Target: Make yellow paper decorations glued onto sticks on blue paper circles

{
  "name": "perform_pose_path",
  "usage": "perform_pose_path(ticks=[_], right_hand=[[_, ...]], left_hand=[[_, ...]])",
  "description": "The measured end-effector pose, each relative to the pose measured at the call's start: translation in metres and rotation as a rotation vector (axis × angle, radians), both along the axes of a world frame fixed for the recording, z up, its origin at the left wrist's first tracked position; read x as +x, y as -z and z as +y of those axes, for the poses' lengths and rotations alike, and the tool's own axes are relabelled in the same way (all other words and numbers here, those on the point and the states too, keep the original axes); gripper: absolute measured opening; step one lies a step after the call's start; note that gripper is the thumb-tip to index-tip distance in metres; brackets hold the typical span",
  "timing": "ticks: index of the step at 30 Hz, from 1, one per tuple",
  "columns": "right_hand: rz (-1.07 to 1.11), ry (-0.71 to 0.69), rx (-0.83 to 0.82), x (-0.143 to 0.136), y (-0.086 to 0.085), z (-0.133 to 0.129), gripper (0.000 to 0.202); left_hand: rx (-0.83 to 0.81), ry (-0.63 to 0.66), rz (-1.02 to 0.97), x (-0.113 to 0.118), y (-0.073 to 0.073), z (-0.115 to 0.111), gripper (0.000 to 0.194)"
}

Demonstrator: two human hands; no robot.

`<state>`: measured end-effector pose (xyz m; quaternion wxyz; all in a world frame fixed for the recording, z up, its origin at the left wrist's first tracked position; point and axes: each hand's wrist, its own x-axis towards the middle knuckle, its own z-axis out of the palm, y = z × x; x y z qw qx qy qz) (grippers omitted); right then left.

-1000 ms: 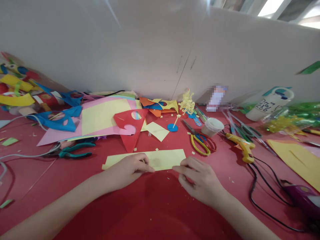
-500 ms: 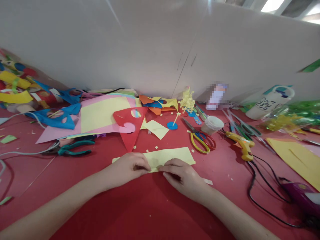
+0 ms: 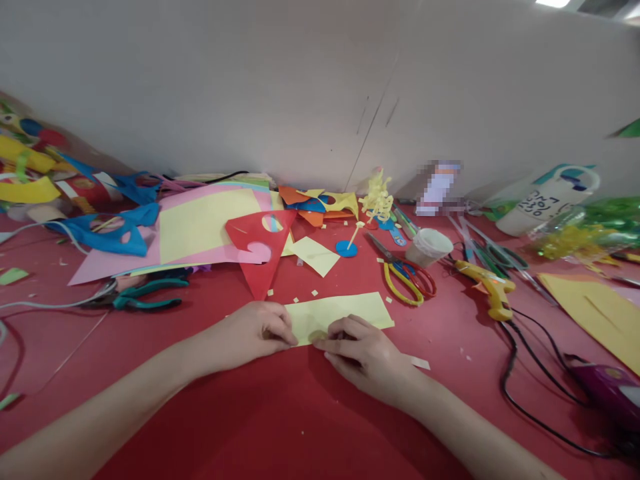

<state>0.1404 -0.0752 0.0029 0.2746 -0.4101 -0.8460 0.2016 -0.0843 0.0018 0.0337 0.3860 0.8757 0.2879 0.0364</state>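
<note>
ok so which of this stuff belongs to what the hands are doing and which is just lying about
In hand:
pale yellow strip
left hand and right hand, at its near edge

Apparently just lying about, untouched:
scissors
teal-handled pliers
yellow glue gun
white cup
red cutout

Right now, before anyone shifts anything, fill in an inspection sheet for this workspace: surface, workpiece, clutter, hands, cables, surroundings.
Surface: red table, dotted with small paper scraps.
Workpiece: pale yellow paper, lying on the table, partly covered by both hands.
Clutter: red paper cutout, teal-handled pliers, scissors with yellow and red handles, white cup, yellow glue gun.
Left hand: fingers at the paper's near edge; grip unclear.
Right hand: fingers on the paper, close to the near edge; grip unclear.
Cables: black cord by the glue gun; pale cord by the pliers.
Surroundings: pale wall behind the table.
Other people: nothing seen.
</note>
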Motion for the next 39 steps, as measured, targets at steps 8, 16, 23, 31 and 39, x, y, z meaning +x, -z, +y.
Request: perform_pose_path(ticks=[8,16,23,31,39], right_hand=[[-0.203,-0.021,-0.006,-0.005,-0.006,-0.002,0.029],[-0.195,0.005,0.023,-0.012,-0.007,-0.003,0.025],[-0.275,0.022,-0.012,-0.012,-0.006,-0.002,0.033],[-0.332,-0.003,-0.029,-0.016,-0.007,-0.001,0.035],[-0.434,-0.027,0.056,-0.026,-0.012,0.002,0.031]], left_hand=[[0.045,0.030,0.040,0.002,-0.004,-0.005,0.022],[-0.082,0.022,0.026,-0.011,-0.009,0.006,0.016],[-0.204,0.006,0.106,-0.022,-0.017,0.014,0.015],[-0.239,0.005,0.147,-0.022,-0.022,0.014,0.015],[-0.165,0.013,0.153,-0.023,-0.021,0.013,0.015]])
